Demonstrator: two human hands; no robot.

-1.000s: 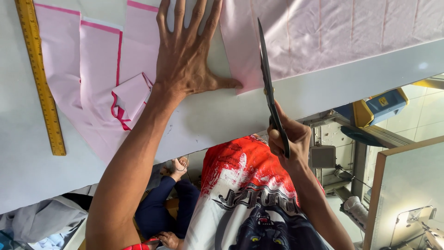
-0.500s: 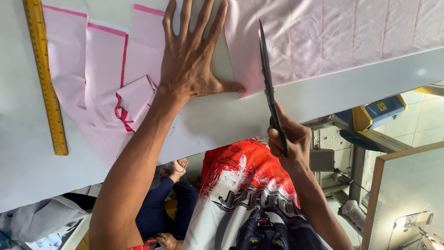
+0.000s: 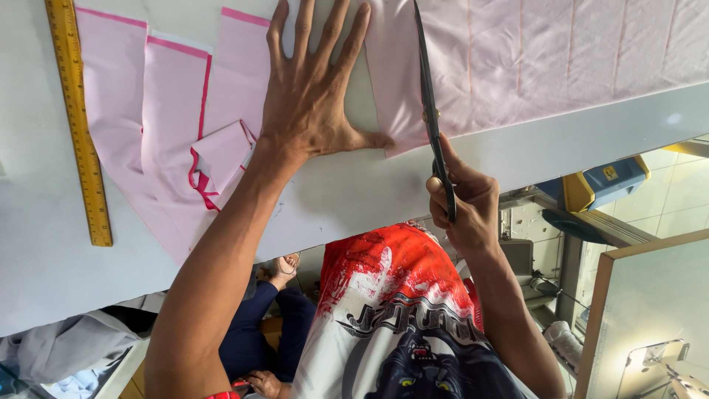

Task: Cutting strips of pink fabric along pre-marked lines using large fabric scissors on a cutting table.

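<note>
Pale pink cloth [image 3: 561,66] lies flat on the white counter [image 3: 354,199]. The left hand [image 3: 314,103] has slid a little rightward since a second ago and presses splayed — grip wide, holding nothing — beside the cut edge. The right hand [image 3: 461,203] keeps its grip closed around the black scissors [image 3: 430,111], blades nearly shut and hardly advanced — the cut looks early. Cut pink strips [image 3: 170,111] and a yellow ruler [image 3: 80,125] lie at the left.

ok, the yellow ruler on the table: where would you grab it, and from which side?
Grip the yellow ruler at its near end, coming from the table edge side. It lies flat, long and thin, running away from the person, and that end rests on bare table. Further up, the pink cut pieces lie close beside it. The left hand is pressing the fabric and the right hand holds the scissors, so neither is free.
</note>
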